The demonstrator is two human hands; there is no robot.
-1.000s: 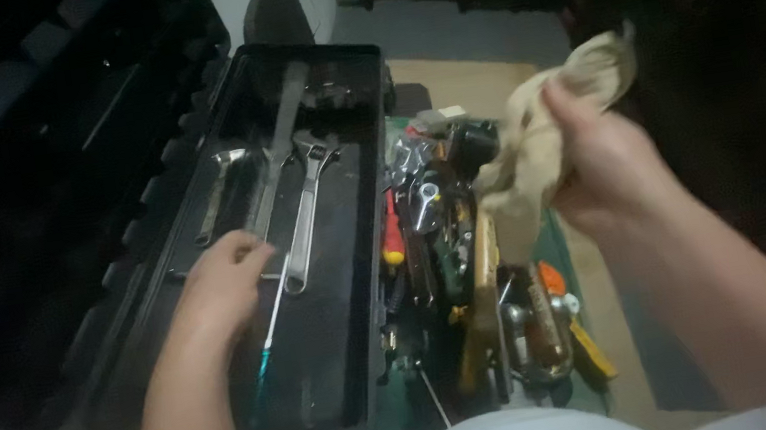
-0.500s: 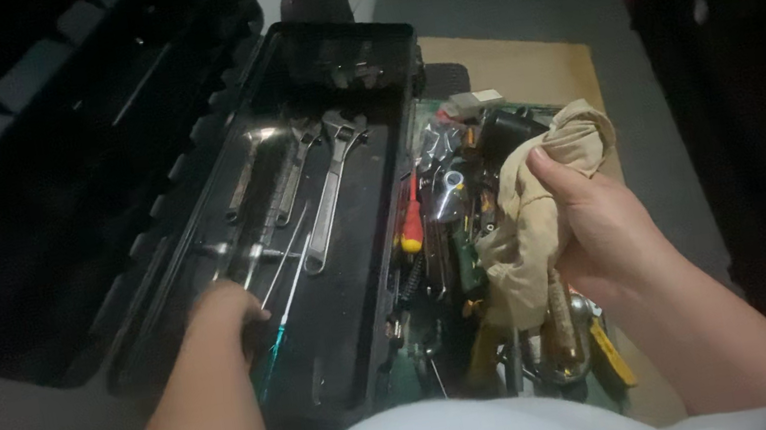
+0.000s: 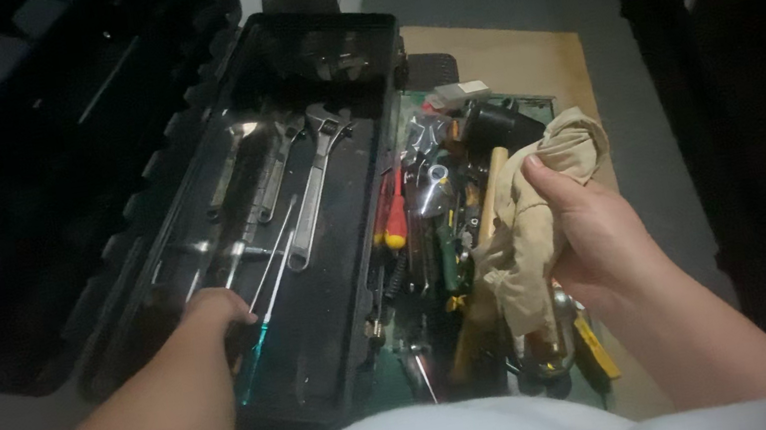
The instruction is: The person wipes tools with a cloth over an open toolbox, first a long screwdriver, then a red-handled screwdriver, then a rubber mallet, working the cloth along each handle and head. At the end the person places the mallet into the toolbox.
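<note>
Dim light leaves the frame's edges black, with grey floor [image 3: 483, 3] at top centre and a tan mat [image 3: 507, 65] beneath it.

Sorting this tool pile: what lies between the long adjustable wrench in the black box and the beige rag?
In the head view, between the silver adjustable wrench and the beige rag: the black toolbox wall, then red-handled screwdrivers and mixed loose tools.

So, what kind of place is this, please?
Probably a home workshop or garage floor, dimly lit. An open black toolbox holds wrenches, a heap of mixed hand tools lies beside it on a green mat, and the right hand grips a beige rag.
</note>
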